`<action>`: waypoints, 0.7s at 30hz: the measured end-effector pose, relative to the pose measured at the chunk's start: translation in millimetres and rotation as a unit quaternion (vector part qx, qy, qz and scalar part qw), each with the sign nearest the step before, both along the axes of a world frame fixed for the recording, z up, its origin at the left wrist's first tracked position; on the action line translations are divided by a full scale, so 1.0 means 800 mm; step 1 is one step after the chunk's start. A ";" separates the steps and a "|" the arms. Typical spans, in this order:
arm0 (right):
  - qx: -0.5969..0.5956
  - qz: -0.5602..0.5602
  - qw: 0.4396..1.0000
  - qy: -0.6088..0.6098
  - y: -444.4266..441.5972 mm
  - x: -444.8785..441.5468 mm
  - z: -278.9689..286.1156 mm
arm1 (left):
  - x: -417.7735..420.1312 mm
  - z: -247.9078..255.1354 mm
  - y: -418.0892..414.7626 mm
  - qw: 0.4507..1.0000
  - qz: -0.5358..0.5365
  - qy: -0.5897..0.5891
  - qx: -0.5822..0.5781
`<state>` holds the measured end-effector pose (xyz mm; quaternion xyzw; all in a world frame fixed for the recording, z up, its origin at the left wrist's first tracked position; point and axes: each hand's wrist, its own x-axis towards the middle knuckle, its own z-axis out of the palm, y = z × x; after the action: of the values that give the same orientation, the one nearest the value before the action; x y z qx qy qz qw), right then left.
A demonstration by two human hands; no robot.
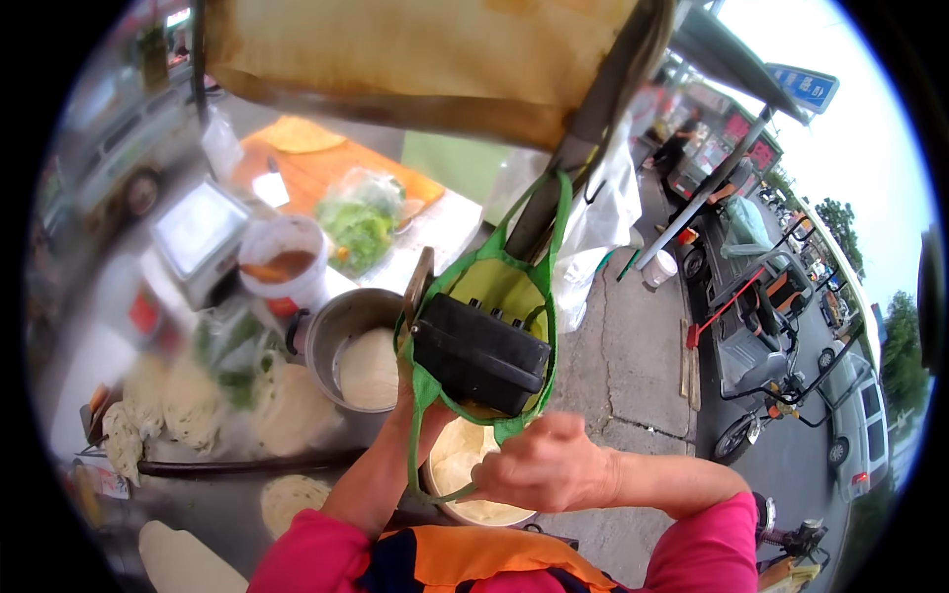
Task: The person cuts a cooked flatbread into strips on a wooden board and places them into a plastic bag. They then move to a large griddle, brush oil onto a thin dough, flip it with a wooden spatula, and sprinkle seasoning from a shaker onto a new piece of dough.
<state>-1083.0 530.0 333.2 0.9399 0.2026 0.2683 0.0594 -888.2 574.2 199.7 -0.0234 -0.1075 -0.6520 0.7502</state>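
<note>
A green cloth bag [485, 422] hangs by an upper strap from a dark metal bar [545, 211] in front of me. Inside its open mouth sits a black box [482, 352] with several small knobs along the top. My left hand [434, 419] holds the bag from below and its left side, with most fingers hidden behind it. Closed into a fist, my right hand [545, 463] grips the near strap [415, 474], which loops down in front of the bag. Below the bag, a pot of dough [463, 459] is partly covered by my hands.
Left of the bag stand a metal pot [319, 363] with dough, a white bucket of brown sauce [282, 244] and a scale [200, 222]. Bagged lettuce [356, 230] lies farther back. A dark rolling pin [245, 467] rests among dough pieces. At right, a cargo tricycle [764, 348] stands by the pavement.
</note>
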 end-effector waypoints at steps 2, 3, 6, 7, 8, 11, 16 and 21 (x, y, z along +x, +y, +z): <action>0.137 -0.025 0.990 0.009 -0.008 0.016 0.045 | -0.005 0.015 0.004 1.000 -0.011 0.008 0.003; 0.206 -0.039 0.978 0.013 -0.016 0.026 0.065 | -0.009 0.025 0.004 1.000 -0.022 0.015 0.006; 0.297 -0.154 0.933 -0.133 -0.060 0.055 0.078 | -0.021 0.071 0.001 0.995 -0.043 0.083 0.036; 0.359 -0.168 0.904 -0.160 -0.080 0.063 0.076 | -0.029 0.090 -0.005 0.990 -0.056 0.118 0.048; 0.353 -0.185 0.897 -0.191 -0.092 0.070 0.082 | -0.029 0.079 -0.006 0.995 -0.058 0.084 0.023; 0.360 -0.194 0.871 -0.271 -0.129 0.089 0.089 | -0.033 0.093 -0.016 0.993 -0.009 0.104 0.061; 0.598 -0.257 0.736 -0.186 -0.170 0.099 0.071 | -0.027 0.087 -0.028 0.990 -0.002 0.089 0.106; 0.696 -0.227 0.668 -0.136 -0.153 0.085 0.021 | -0.015 0.050 -0.011 0.988 -0.024 0.079 0.133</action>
<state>-1014.9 407.4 350.1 0.6787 -0.2724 0.4345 -0.5258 -900.2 565.7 239.8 0.0230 0.0402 -0.6747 0.7366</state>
